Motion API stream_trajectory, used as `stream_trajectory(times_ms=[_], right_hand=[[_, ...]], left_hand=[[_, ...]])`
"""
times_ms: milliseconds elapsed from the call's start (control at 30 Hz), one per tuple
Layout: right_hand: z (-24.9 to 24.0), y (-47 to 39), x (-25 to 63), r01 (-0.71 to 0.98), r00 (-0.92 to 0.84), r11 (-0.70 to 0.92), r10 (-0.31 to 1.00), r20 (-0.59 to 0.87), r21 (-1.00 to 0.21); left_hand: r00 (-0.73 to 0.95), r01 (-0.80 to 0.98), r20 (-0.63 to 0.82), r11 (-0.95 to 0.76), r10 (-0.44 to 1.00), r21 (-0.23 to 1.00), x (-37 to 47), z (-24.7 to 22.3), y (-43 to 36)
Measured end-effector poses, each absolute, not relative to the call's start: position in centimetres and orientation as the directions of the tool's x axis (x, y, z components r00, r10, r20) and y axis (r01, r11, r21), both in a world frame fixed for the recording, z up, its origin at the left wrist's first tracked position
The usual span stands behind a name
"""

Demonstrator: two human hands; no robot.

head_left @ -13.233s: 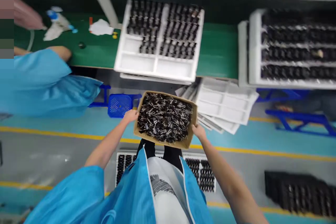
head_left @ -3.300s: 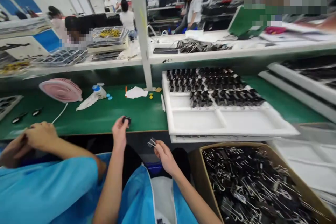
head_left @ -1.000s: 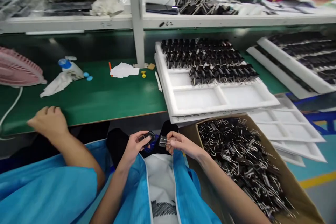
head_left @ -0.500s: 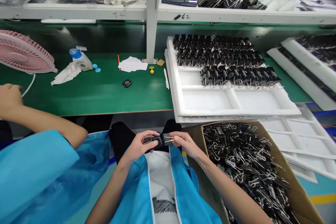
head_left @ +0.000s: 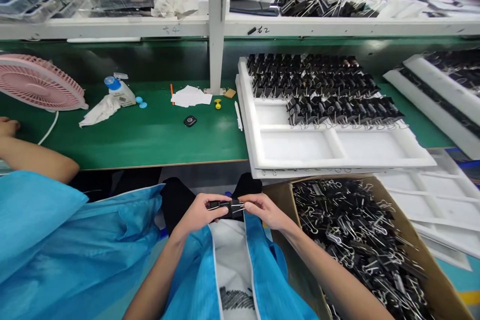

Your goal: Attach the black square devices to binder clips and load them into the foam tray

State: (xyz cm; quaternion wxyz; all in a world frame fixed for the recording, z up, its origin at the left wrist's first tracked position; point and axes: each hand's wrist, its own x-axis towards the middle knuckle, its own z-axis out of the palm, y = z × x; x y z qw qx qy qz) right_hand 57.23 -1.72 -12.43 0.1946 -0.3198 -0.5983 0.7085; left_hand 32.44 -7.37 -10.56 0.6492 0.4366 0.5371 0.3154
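Low over my lap, my left hand [head_left: 200, 213] is closed around a small black part [head_left: 214, 205], its thumb along the front. A black binder clip [head_left: 235, 207] with silver wire handles sits at the right end of that part. My right hand [head_left: 265, 211] pinches the clip's wire handles between thumb and fingers. Whether the clip's jaws are fully closed on the part is too small to tell. To the right of my right hand stands a cardboard box [head_left: 386, 187] heaped with loose binder clips [head_left: 356, 240].
On the green bench [head_left: 157, 145] a white foam tray [head_left: 258, 157] carries rows of black clipped parts [head_left: 318, 85]. A pink fan [head_left: 41, 80], spray bottle [head_left: 122, 92] and paper slips [head_left: 191, 96] stand left. A co-worker's blue sleeve [head_left: 33, 215] is close on my left.
My hands have tilted the part and clip, so they now show more edge-on. The co-worker's arm has moved left. The head view has shifted slightly.
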Motion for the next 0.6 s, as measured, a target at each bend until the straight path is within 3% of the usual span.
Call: stream_trajectory(times_ms=[167,300,433,533,600], right_hand=[[-12.2,-1.6,57.1,0.102,-0.718,-0.216,0.66,-0.222,-0.971],[-10.8,-1.3,56.7,0.187,-0.723,-0.25,0.62,-0.305,-0.95],[-6.7,-1.1,55.9,0.271,-0.782,-0.131,0.548,-0.298,-0.954],[-2.2,-0.4,56.0,0.303,-0.791,-0.144,0.513,-0.333,-0.942],[0.6,1.0,56.7,0.269,-0.743,-0.208,0.576,-0.34,-0.94]], left_hand=[[0.231,0.046,-0.415,0.417,0.88,0.908,32.3,-11.0,-7.3],[0.255,0.098,-0.417,0.406,0.872,0.909,32.5,-10.3,-7.3],[0.38,0.164,-0.393,0.357,0.837,0.919,32.8,-6.8,-7.2],[0.41,0.101,-0.253,0.233,0.876,0.967,31.7,-3.9,-5.7],[0.22,0.005,-0.082,0.083,0.972,0.997,30.1,-3.2,-3.2]])
